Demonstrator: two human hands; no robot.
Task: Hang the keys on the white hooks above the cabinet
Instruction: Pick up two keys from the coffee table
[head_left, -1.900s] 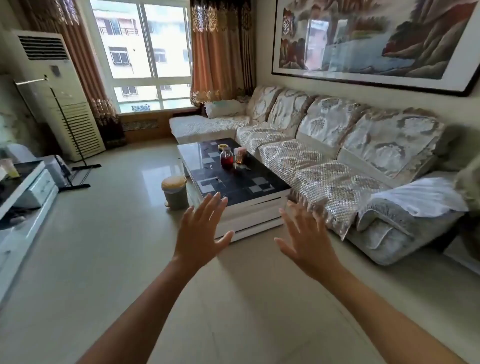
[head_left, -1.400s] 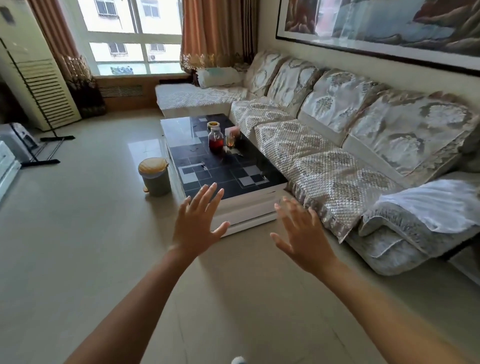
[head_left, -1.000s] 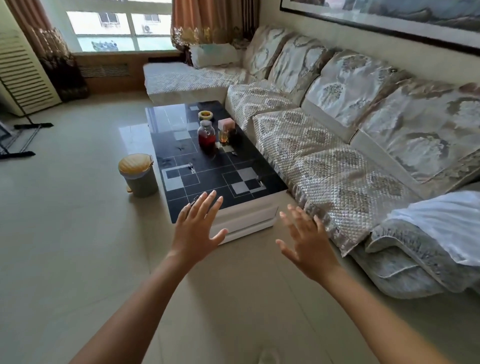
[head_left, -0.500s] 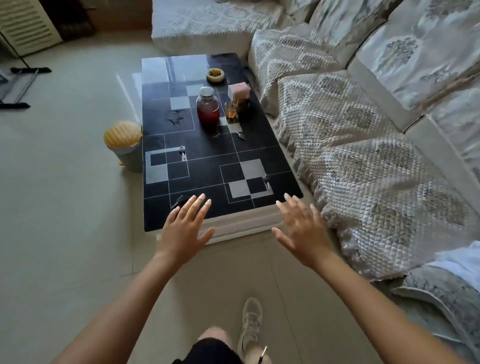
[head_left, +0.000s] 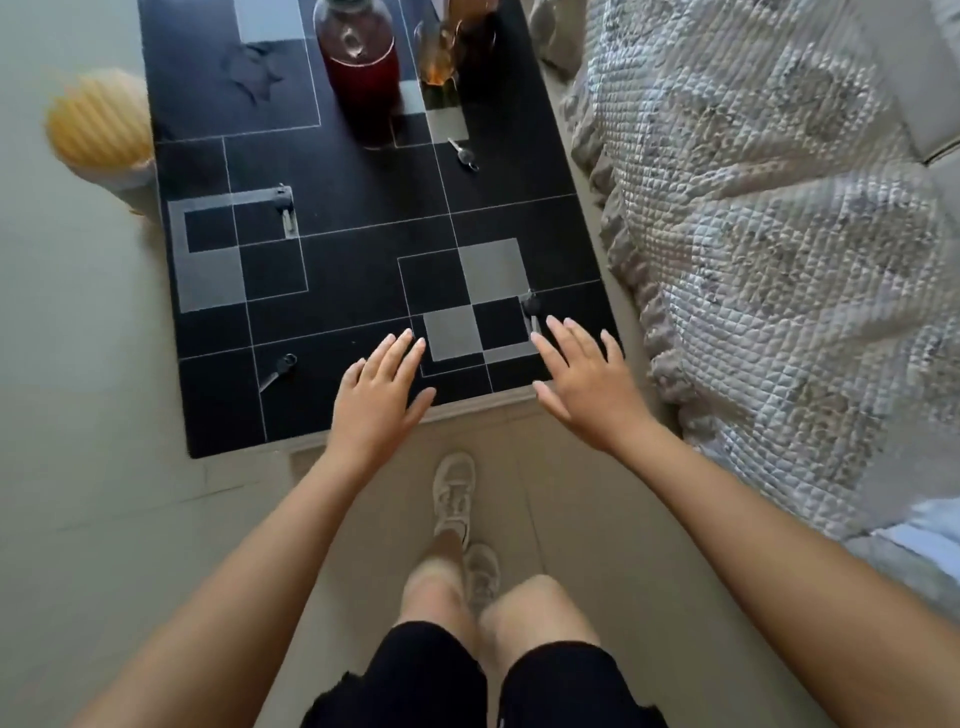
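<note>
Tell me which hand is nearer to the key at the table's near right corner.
Right. The right hand has its fingertips almost at that key; the left hand hovers well to the key's left. Both hands are open and empty.

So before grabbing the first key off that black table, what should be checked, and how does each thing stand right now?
1. Both hands free: left hand and right hand open, empty: ok.
2. Key in reach: nearest key lies just beyond the right fingertips: ok.
3. All keys located: three others at: ok.
4. Red jar away from the near keys: ok.
5. White hooks in sight: cannot tell.
</note>
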